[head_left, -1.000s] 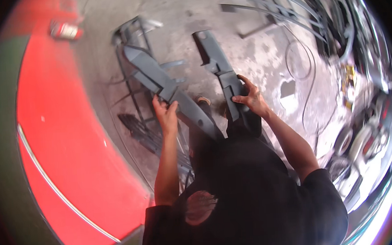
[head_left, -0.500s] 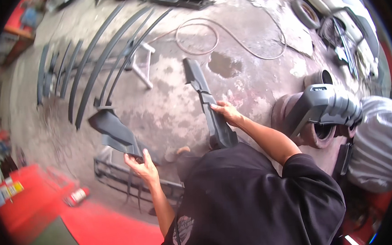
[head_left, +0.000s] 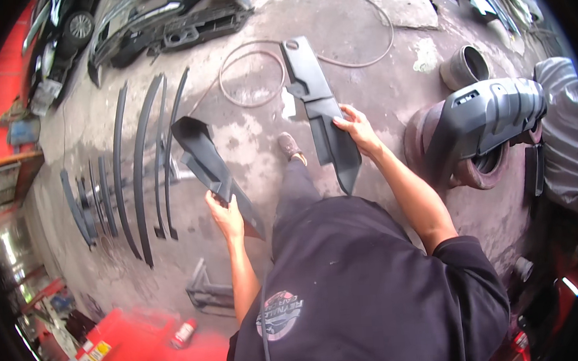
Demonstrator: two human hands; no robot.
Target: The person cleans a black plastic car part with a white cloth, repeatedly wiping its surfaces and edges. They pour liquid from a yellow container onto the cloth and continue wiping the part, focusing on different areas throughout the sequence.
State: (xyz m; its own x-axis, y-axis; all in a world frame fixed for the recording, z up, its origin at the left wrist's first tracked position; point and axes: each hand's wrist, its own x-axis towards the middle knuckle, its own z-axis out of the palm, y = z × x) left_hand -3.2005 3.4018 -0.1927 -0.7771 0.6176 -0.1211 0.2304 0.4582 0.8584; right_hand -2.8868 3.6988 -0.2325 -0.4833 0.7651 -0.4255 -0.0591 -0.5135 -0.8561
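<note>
My left hand (head_left: pixel 226 217) is closed on the lower part of a dark grey plastic trim panel (head_left: pixel 202 149), which tilts up and to the left. A second, longer plastic trim panel (head_left: pixel 315 86) with a hole at its far end is gripped along its right edge by my right hand (head_left: pixel 360 130). Both panels are held off the floor, apart from each other, with my stepping foot (head_left: pixel 289 145) showing between them. Beyond the left panel stand long, curved dark trim strips (head_left: pixel 144 176), several of them side by side on a rack that they partly hide.
A grey bumper piece (head_left: pixel 490 112) rests on worn tyres (head_left: pixel 425 129) at the right. A hose (head_left: pixel 222 79) loops across the concrete floor ahead. Car bumpers (head_left: pixel 174 29) lie far left. A red surface (head_left: pixel 133 342) with a spray can (head_left: pixel 184 334) is at the lower left.
The view has shifted, bringing the bumpers and a car at far left into sight. Both hands keep their panels; my foot now shows between them.
</note>
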